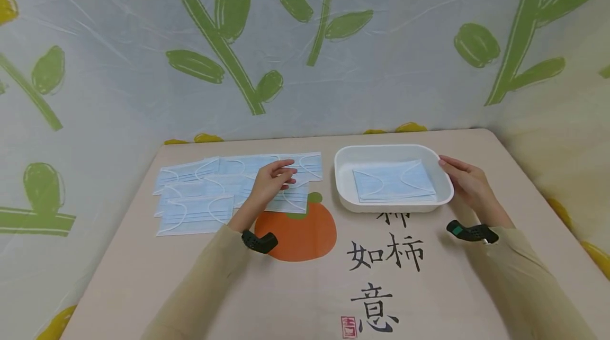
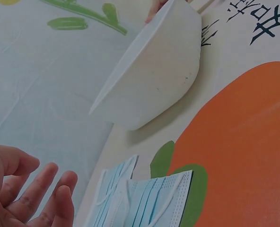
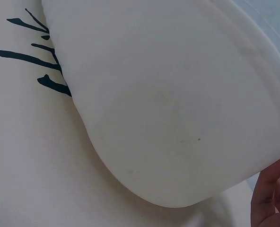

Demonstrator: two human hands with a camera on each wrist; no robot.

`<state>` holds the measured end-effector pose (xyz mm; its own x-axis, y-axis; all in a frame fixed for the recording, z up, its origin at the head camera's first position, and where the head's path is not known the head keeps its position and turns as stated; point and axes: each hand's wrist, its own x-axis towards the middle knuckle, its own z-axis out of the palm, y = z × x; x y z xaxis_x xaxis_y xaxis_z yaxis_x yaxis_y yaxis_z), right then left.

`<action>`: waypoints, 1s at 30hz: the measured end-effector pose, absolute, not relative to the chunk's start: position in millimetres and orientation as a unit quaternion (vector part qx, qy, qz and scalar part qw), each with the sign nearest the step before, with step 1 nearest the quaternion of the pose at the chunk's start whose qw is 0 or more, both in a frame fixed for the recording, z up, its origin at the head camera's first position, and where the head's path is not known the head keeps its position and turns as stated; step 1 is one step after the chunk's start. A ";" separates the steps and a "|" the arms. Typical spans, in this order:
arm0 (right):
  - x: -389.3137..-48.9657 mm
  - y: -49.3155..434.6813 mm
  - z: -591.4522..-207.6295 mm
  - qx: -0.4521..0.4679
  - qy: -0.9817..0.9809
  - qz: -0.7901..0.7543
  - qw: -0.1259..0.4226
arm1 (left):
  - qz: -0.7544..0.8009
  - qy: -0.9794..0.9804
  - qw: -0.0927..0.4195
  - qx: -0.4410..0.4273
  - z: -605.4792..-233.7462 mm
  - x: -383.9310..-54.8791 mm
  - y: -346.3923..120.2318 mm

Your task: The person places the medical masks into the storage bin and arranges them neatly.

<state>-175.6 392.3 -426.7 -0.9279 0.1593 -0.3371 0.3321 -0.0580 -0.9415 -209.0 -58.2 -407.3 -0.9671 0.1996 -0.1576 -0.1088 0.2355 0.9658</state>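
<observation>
A white plastic basin (image 1: 339, 184) sits on the right part of the table, with light blue face masks (image 1: 393, 181) lying flat inside it. My right hand (image 1: 469, 186) holds the basin's right rim; in the right wrist view only some fingers (image 3: 270, 189) show at the basin's edge. Over the spread of blue face masks (image 1: 195, 215) on the left, my left hand (image 1: 271, 184) hovers with loosely bent fingers and nothing between them. In the left wrist view those fingers (image 2: 40, 198) are apart from the masks (image 2: 154, 198) and the basin (image 2: 149, 80).
The table (image 1: 295, 297) has a pale cover printed with an orange persimmon (image 1: 300, 234) and black characters (image 1: 386, 255). Behind it hangs a light cloth (image 1: 381, 86) with green leaves and yellow flowers. A dark band (image 1: 259, 242) circles the left wrist, another (image 1: 472, 231) the right.
</observation>
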 end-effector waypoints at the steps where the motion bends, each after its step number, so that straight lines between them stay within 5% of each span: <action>1: -175.6 392.2 -427.0 0.180 0.683 -0.705 0.062 | 0.617 0.777 0.124 0.029 -408.0 -207.9 -60.1; 30: -173.3 390.8 -427.2 0.183 0.673 -0.715 0.061 | 0.594 0.799 0.086 -0.018 -430.8 -194.3 -130.9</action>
